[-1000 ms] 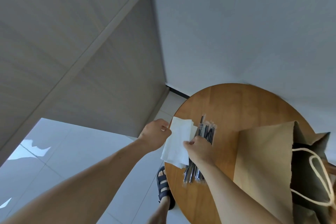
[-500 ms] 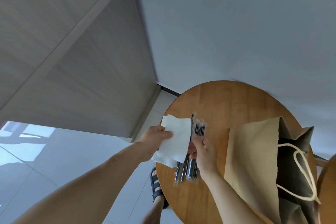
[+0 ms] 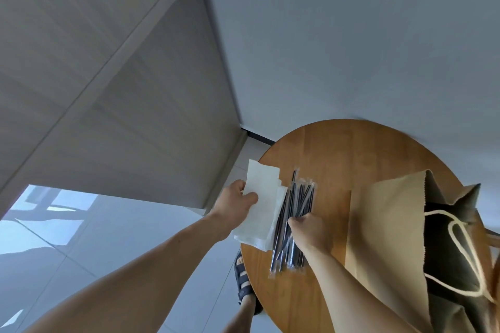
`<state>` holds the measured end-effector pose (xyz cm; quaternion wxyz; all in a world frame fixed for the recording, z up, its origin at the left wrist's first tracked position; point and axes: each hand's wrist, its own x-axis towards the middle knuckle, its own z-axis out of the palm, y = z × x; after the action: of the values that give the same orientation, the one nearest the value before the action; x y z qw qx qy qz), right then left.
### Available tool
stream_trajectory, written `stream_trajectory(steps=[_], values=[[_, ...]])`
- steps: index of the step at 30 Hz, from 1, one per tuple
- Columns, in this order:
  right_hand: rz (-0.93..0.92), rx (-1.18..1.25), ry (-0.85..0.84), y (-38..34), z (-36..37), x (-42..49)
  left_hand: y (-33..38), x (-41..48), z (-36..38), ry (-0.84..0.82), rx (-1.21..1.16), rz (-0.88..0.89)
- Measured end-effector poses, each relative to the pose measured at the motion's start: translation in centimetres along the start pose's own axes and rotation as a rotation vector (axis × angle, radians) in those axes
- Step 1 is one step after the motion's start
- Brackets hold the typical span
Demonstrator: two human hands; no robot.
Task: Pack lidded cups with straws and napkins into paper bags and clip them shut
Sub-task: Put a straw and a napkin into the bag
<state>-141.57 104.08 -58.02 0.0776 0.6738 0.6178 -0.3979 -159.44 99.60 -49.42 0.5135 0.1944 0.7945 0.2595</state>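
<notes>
Gripping white napkins (image 3: 265, 189) at the table (image 3: 338, 149) edge, the left hand (image 3: 235, 204) is just beside the right hand (image 3: 311, 230), which pinches wrapped straws (image 3: 300, 197); an open paper bag (image 3: 387, 224) sits nearby.

One left hand (image 3: 238, 204), one right hand (image 3: 311, 227), one paper bag (image 3: 387, 238), one table (image 3: 351, 149); straws (image 3: 295, 213), napkins (image 3: 263, 197) uncountable.

Round wooden counter (image 3: 351, 151), frame 4 o'clock. Glossy pale tiled floor (image 3: 94, 251) at 8 o'clock, window glare reflected in it. Dark strapped sandal (image 3: 244, 282) on the floor at the counter's 7 o'clock edge. Beige panelling (image 3: 108, 89) at 10 o'clock; white wall (image 3: 351, 35) at 1 o'clock, dark skirting (image 3: 258, 136) at its foot.
</notes>
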Motion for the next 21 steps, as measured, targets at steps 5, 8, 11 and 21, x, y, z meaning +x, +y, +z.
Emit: stream_trajectory(steps=[5, 8, 11, 21], values=[[-0.145, 0.374, 0.067, -3.6, -4.6, -2.7, 3.0, -1.1, -0.4, -0.004, -0.044, 0.088], [-0.335, 0.519, 0.074, -6.4, -8.1, -4.9, 5.9, -2.4, -0.7, -0.022, -0.108, 0.11], [-0.424, 0.558, 0.03, -8.3, -11.3, -6.7, 9.0, -4.2, -0.8, -0.062, -0.168, 0.168], [-0.473, 0.535, 0.133, -9.7, -18.5, -9.7, 14.7, -8.6, 0.2, -0.136, -0.319, 0.343]])
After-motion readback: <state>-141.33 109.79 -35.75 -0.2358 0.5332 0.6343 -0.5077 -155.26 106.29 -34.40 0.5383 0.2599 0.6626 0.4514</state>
